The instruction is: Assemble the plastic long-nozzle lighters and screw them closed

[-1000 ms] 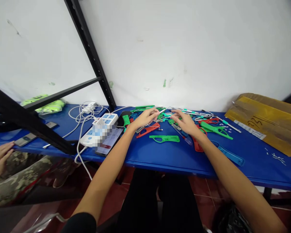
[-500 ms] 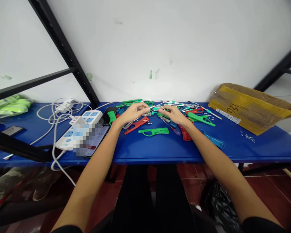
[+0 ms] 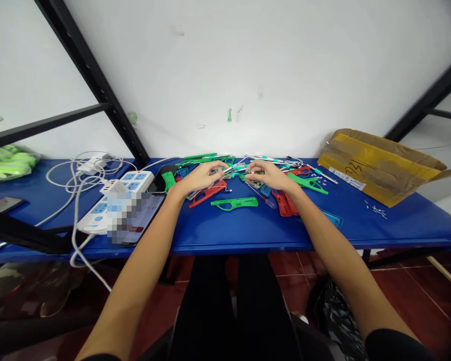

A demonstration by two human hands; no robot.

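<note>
Thin wires (image 3: 242,162) at the far middle of the blue table (image 3: 225,233) seem under fingertip handling between the left hand (image 3: 204,176) and right hand (image 3: 267,175), both curled, whether pinching any I cannot tell, such fineness calling for light, steady control.

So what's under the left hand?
A red plastic piece pokes out beside the left hand, on the blue table. Whatever lies right under the palm is covered, I can't tell.

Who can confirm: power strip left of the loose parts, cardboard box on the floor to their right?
Not the floor: head view shows the cardboard box on the blue table. Rest holds: box right of the loose parts, power strip to their left.
</note>
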